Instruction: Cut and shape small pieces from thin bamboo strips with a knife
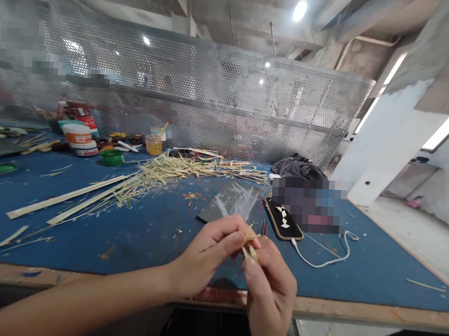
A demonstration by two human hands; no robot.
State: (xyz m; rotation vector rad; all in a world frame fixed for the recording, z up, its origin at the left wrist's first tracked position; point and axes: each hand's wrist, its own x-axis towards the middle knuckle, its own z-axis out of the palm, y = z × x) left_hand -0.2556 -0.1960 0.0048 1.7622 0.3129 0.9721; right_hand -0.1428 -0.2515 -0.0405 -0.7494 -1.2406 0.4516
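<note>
Both hands meet over the table's front edge around a small piece of woven pale strips [249, 250], which look like bamboo or straw. My left hand [214, 252] pinches it from the left between thumb and forefinger. From the right, my right hand [269, 285] grips its lower part with thumb and bent fingers. Short strip ends stick out above the fingertips; the fingers partly hide the piece. Just beyond the hands lies a dark flat sheet [223, 200] with whitish thin strips on it. A phone [276, 218] with small pale folded pieces on its screen lies to the right.
A heap of pale strips [179, 168] spreads across the blue table [148, 249], with long flat slats [76, 195] at left. Tubs [79, 140], a jar of yellow liquid [154, 145] and green tape [111, 157] stand behind. A white cable [325, 265] runs from the phone. A perforated metal screen [213, 92] closes the back.
</note>
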